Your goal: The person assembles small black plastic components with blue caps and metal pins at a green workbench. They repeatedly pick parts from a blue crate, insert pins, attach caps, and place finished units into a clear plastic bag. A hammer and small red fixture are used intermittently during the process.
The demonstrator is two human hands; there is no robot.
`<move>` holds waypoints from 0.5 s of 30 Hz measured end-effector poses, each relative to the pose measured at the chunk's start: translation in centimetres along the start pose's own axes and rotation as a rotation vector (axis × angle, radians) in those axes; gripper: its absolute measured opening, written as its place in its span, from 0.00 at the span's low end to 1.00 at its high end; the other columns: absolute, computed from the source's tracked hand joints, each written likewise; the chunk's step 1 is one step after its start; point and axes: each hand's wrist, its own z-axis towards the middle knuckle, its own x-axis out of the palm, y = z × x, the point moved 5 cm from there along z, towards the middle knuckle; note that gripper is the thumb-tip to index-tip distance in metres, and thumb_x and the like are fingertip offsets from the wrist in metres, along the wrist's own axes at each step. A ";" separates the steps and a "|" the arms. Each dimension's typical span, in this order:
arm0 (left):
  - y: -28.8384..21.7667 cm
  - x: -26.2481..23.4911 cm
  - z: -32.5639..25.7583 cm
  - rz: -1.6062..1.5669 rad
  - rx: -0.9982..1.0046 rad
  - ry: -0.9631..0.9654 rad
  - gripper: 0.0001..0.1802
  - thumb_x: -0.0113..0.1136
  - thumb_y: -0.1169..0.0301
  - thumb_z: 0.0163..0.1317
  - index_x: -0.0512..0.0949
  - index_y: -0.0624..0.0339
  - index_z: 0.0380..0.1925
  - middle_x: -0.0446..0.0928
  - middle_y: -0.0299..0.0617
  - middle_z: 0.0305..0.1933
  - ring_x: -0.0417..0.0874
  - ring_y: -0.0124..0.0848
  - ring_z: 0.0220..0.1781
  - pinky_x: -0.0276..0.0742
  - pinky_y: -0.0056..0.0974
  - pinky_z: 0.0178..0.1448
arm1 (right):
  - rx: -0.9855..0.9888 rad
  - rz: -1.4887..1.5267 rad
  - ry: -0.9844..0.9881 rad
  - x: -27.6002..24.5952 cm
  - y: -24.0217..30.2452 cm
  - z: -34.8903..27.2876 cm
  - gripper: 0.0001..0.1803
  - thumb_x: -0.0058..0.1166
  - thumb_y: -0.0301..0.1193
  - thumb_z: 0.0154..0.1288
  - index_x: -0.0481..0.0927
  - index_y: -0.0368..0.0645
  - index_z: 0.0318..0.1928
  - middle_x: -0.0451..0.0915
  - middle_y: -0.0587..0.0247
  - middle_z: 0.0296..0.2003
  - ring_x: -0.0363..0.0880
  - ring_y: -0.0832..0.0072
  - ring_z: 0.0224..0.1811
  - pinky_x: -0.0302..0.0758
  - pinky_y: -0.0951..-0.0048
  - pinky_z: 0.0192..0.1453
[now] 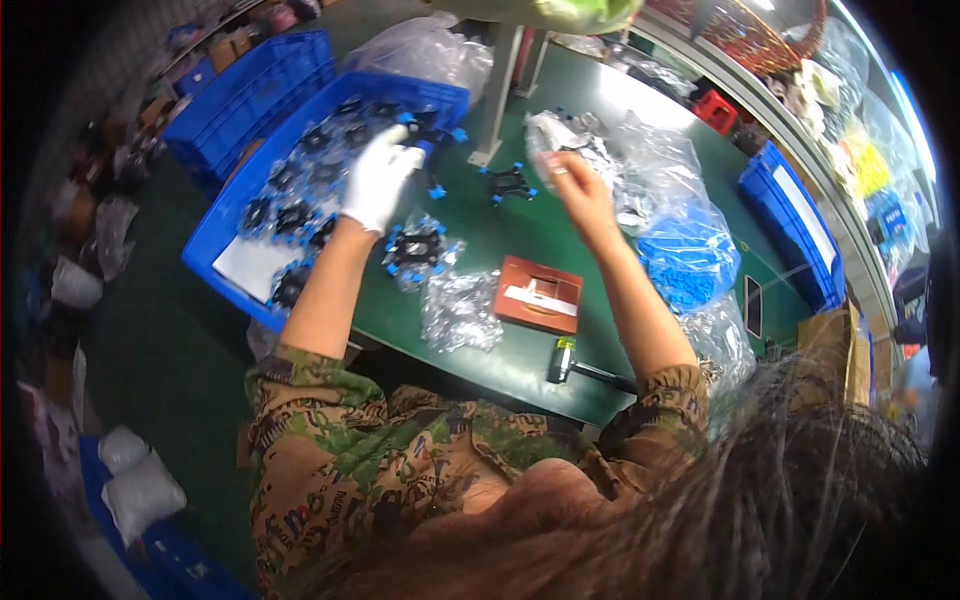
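Two hands are working over a green bench (pixel 520 240), which is stretching across the middle of the view. On its left edge a blue crate (pixel 225 235) is sitting, filled with bagged black parts with blue tips. Beyond the right hand a heap of clear plastic bags (pixel 655 165) is lying above a bag of blue pieces (pixel 690 260). Near the front edge a brown block (pixel 538 293) is resting, with an empty crumpled bag (pixel 460 312) just to its left and a small hammer (pixel 585 370) lying in front of it.

The left hand (pixel 378 180), wearing a white glove, is hovering at the crate's right rim, its fingers curling around a small black and blue part (pixel 425 150). The right hand (pixel 578 190), bare, is lifting over the bench with its fingers pinching the edge of a clear bag (pixel 550 135).

One black part with blue tips (pixel 508 183) is lying loose on the bench between the two hands, touching neither. Another, already bagged (pixel 415 250), is lying just below the left wrist, beside the crate.
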 end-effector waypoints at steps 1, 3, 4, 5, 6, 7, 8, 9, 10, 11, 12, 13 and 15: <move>-1.3 -2.5 -1.7 -0.183 -0.039 -0.097 0.28 0.64 0.70 0.70 0.71 0.72 0.66 0.82 0.43 0.51 0.82 0.28 0.50 0.78 0.35 0.57 | -0.081 -0.044 0.099 3.8 2.4 -0.3 0.13 0.55 0.32 0.72 0.85 0.39 0.51 0.85 0.62 0.51 0.82 0.74 0.51 0.74 0.72 0.60; -1.0 -6.5 -3.4 -0.176 -0.038 -0.166 0.28 0.62 0.72 0.71 0.69 0.73 0.67 0.82 0.42 0.51 0.81 0.26 0.49 0.78 0.33 0.55 | -0.406 -0.149 0.237 10.0 4.5 -1.4 0.12 0.58 0.30 0.66 0.83 0.39 0.47 0.84 0.57 0.53 0.83 0.63 0.54 0.75 0.66 0.61; -0.7 -7.8 -4.1 -0.212 -0.028 -0.153 0.27 0.61 0.72 0.71 0.69 0.73 0.67 0.82 0.42 0.50 0.82 0.26 0.48 0.78 0.32 0.54 | -0.551 -0.232 0.341 12.6 5.9 -2.1 0.11 0.60 0.31 0.64 0.82 0.40 0.44 0.83 0.55 0.51 0.82 0.58 0.54 0.76 0.61 0.59; -0.2 -8.5 -4.8 -0.250 -0.018 -0.136 0.27 0.61 0.72 0.71 0.69 0.73 0.67 0.82 0.41 0.49 0.82 0.25 0.47 0.78 0.32 0.53 | -0.694 -0.317 0.440 14.7 7.1 -3.0 0.11 0.61 0.33 0.61 0.81 0.40 0.40 0.83 0.53 0.49 0.82 0.54 0.53 0.77 0.56 0.56; 0.7 -8.8 -5.2 -0.210 -0.033 -0.120 0.26 0.60 0.73 0.72 0.70 0.72 0.67 0.83 0.40 0.47 0.82 0.24 0.45 0.77 0.31 0.52 | -0.699 -0.407 0.541 16.8 5.9 -3.6 0.11 0.61 0.33 0.60 0.81 0.41 0.40 0.82 0.56 0.45 0.81 0.57 0.53 0.74 0.56 0.59; 1.0 -8.8 -5.9 -0.167 -0.097 -0.128 0.25 0.60 0.75 0.71 0.71 0.71 0.66 0.83 0.39 0.44 0.81 0.23 0.44 0.77 0.30 0.51 | -0.603 -0.549 0.733 18.2 5.8 -4.2 0.11 0.63 0.34 0.60 0.81 0.42 0.40 0.81 0.57 0.45 0.80 0.60 0.56 0.72 0.57 0.62; 2.5 -8.4 -6.3 -0.186 -0.095 -0.105 0.24 0.61 0.74 0.71 0.72 0.71 0.65 0.83 0.39 0.44 0.81 0.23 0.43 0.78 0.30 0.50 | -0.715 -0.573 0.724 18.6 5.7 -4.7 0.12 0.63 0.34 0.60 0.82 0.43 0.41 0.81 0.58 0.47 0.78 0.61 0.59 0.71 0.57 0.64; 3.7 -7.9 -6.5 -0.204 -0.092 -0.080 0.24 0.62 0.74 0.71 0.73 0.70 0.65 0.83 0.39 0.44 0.81 0.23 0.43 0.78 0.30 0.49 | -0.827 -0.597 0.710 18.6 5.4 -5.2 0.12 0.63 0.34 0.60 0.82 0.44 0.43 0.81 0.59 0.49 0.77 0.62 0.62 0.70 0.56 0.66; 3.4 -6.7 -7.0 -0.167 -0.076 -0.028 0.24 0.64 0.72 0.70 0.74 0.69 0.64 0.83 0.39 0.44 0.81 0.23 0.43 0.78 0.31 0.48 | -0.829 -0.590 0.706 18.0 5.7 -5.4 0.14 0.63 0.35 0.60 0.83 0.44 0.44 0.81 0.60 0.52 0.76 0.62 0.64 0.69 0.56 0.67; 4.3 -6.1 -7.3 -0.007 -0.142 0.001 0.27 0.65 0.69 0.69 0.73 0.69 0.65 0.84 0.43 0.45 0.83 0.26 0.43 0.78 0.33 0.50 | -0.830 -0.583 0.700 17.2 6.1 -5.5 0.15 0.63 0.35 0.60 0.83 0.45 0.46 0.81 0.60 0.54 0.74 0.63 0.66 0.69 0.55 0.68; 5.7 -5.6 -7.3 0.102 -0.144 0.012 0.29 0.66 0.67 0.68 0.73 0.69 0.65 0.84 0.45 0.46 0.83 0.28 0.44 0.79 0.35 0.51 | -0.836 -0.571 0.696 16.5 6.7 -5.7 0.16 0.63 0.35 0.60 0.83 0.45 0.48 0.81 0.61 0.56 0.73 0.63 0.68 0.68 0.55 0.69; 6.0 -4.8 -7.3 0.211 -0.149 0.028 0.30 0.67 0.66 0.67 0.73 0.68 0.65 0.85 0.48 0.47 0.83 0.30 0.44 0.79 0.36 0.52 | -0.815 -0.563 0.686 15.9 6.9 -6.1 0.17 0.63 0.36 0.61 0.83 0.45 0.49 0.80 0.61 0.57 0.72 0.63 0.69 0.68 0.55 0.69; 5.0 -3.7 -8.1 0.187 -0.198 0.037 0.31 0.68 0.61 0.67 0.74 0.65 0.65 0.85 0.52 0.49 0.85 0.34 0.48 0.80 0.38 0.55 | -0.771 -0.552 0.663 14.6 7.2 -6.8 0.19 0.63 0.36 0.62 0.83 0.46 0.52 0.80 0.62 0.59 0.72 0.63 0.70 0.67 0.55 0.71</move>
